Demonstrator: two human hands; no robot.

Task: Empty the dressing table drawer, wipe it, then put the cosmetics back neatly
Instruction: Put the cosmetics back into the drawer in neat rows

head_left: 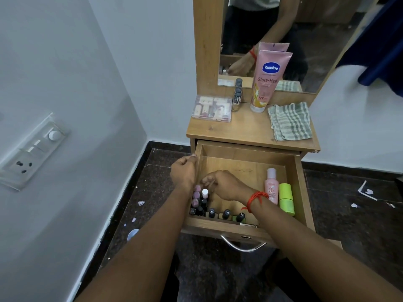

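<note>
Left hand (183, 171) at drawer (298, 182) left rim; right hand (224, 185) inside (bare floor beyond).

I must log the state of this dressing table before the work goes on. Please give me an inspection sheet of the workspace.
Surface: wooden table top, with the drawer open below it.
Job's things: in the drawer, nail polish bottles at front left, pink bottle and green container at right; on top, Vaseline tube, small grey-capped bottle, clear box, checked cloth.
Clutter: paper scraps on the dark floor.
Hands: left hand at the drawer's left wall, right hand over the nail polish bottles; fingers curled, grip unclear.
Cables: nothing seen.
Surroundings: mirror behind, switch panel on the left wall.
</note>
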